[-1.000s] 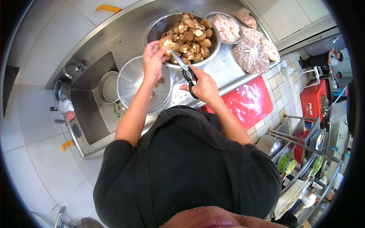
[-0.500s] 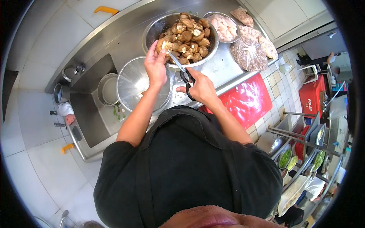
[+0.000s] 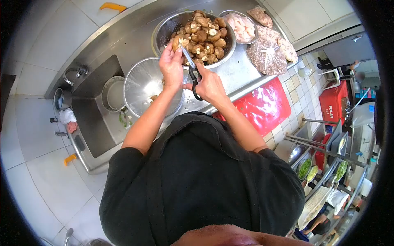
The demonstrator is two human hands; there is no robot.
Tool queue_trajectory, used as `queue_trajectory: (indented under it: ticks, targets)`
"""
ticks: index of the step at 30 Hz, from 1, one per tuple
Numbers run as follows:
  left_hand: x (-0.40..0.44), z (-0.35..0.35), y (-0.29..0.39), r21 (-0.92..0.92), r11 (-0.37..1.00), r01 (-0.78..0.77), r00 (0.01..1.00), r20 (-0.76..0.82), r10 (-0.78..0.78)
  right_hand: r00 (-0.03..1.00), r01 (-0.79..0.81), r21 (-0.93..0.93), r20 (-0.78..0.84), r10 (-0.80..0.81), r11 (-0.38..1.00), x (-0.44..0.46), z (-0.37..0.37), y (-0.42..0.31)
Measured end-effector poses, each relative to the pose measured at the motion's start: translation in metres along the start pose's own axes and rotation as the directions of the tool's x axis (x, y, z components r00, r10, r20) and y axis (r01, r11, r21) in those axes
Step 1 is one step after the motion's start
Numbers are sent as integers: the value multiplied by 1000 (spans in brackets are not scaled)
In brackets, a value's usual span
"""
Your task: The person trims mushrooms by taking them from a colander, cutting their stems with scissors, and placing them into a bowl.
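My left hand pinches a brown mushroom over the near left rim of a metal colander. Brown mushrooms with pale stems fill the colander. My right hand is wrapped round the black handles of a pair of scissors, whose blades point up and left at the held mushroom's stem. Below my left hand stands a bowl lined with clear plastic, with a few small brown and pale pieces inside.
A bowl of pale meat pieces and tied plastic bags stand right of the colander. The sink at left holds a round pan. A red board or lid lies beyond the counter's right edge. Shelving stands at far right.
Both hands have shifted slightly left with the mushroom and scissors. The scissors are more upright, and their blades now meet the mushroom nearer its stem. The whole view has shifted slightly.
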State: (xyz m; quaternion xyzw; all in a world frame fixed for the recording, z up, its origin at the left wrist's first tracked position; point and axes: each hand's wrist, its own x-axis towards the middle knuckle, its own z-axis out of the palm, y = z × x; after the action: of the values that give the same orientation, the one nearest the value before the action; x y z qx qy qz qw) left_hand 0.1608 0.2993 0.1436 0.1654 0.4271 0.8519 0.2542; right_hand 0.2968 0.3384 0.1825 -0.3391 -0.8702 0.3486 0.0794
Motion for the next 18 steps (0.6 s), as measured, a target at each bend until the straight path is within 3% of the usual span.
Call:
queue_trajectory:
  ticks: [6,8,11,15,18]
  targets:
    - [9,-5,3,53,989,135,989,-59,-132,997,54,167,-60,-45,984,4,4,8]
    - [17,-9,11,54,982,179,981,-86,-174,1000,3,123,3,-3,992,1,-2,6]
    - [24,-19,13,274,934,229,973,-67,-219,1000,-6,-38,-28,5,999,-9,-8,-4]
    - [12,-13,19,415,902,118,993,-40,-111,993,-3,-147,-120,-15,989,-10,0,-3]
    - [8,-13,10,413,906,93,994,-85,-63,998,-18,-123,-69,10,992,-12,-1,-7]
